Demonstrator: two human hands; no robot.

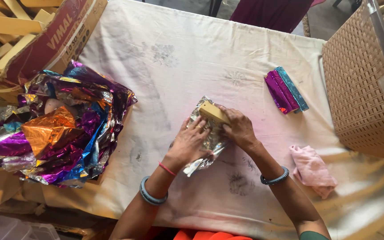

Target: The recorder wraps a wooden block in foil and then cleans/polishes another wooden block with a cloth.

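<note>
Bar [213, 112] sits on a silver foil sheet [207, 140] mid-table, right between both hands, touching both. Long axis runs upper-left to lower-right, tilted away from the person's body line.

Right hand [238, 129] is nearer: fingers curled onto the bar's lower-right end, gripping it narrow against the foil. Left hand [190, 144] lies flat, fingers spread wide, pressing the foil down just left of and below the bar; fingertips reach the bar's near long edge. So: right hand holds the bar, left hand pins the sheet. Neither hand is lifted.

Bar itself: pale tan block, rectangular, flat faces, square corners, matte. Bare on top; upper-left end sticks out uncovered. Foil under it is crinkled, shiny, one corner trailing down towards the person past the left wrist.

Around:
- foil pile [63, 129], loose sheets in purple, orange, blue, silver, well left of the hands
- cardboard box [45, 42] upper left, full of similar tan bars
- wrapped bars [285, 91], purple and blue, lying side by side up-right of the right hand, apart from it
- pink cloth [312, 171] crumpled near the right forearm
- woven basket [365, 89] at the right edge
- white tablecloth [178, 53], stained grey in spots
</note>
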